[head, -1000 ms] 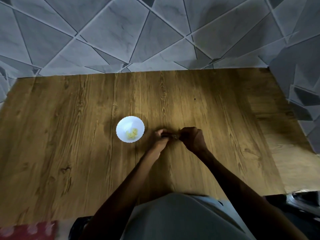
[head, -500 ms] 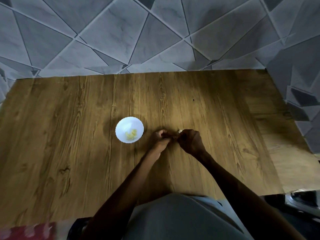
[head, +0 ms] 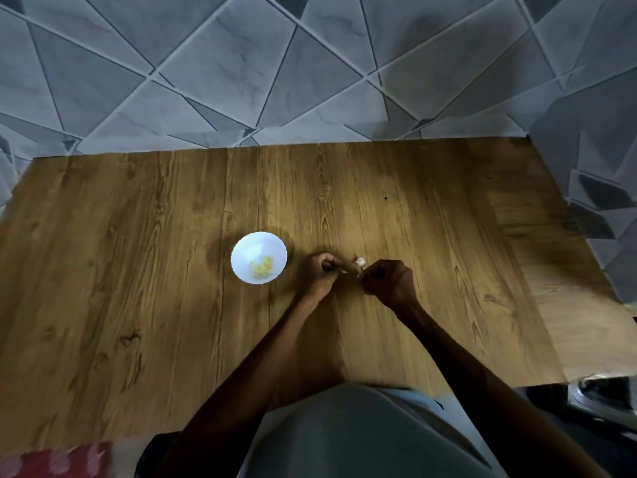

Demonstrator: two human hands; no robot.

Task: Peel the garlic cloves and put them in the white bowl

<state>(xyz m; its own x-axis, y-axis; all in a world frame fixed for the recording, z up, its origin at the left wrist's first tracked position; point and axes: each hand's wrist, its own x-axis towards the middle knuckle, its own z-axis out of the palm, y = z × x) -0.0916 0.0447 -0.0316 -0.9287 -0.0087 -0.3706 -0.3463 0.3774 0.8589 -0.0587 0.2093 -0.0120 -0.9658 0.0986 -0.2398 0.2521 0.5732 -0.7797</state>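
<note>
Middle of the desk (head: 138,270): left grip (head: 320,270) pinches the clove (head: 342,270), right grip (head: 386,281) pinches white skin (head: 360,261); I'd pull gently, white bowl (head: 246,248) just beside.

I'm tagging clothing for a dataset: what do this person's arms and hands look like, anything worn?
Both forearms are bare, with no sleeves, gloves or watch in view. The left hand and right hand show no rings, though the picture is too dim to be sure.

A wooden table (head: 138,288) meets a tiled wall (head: 241,63).
</note>
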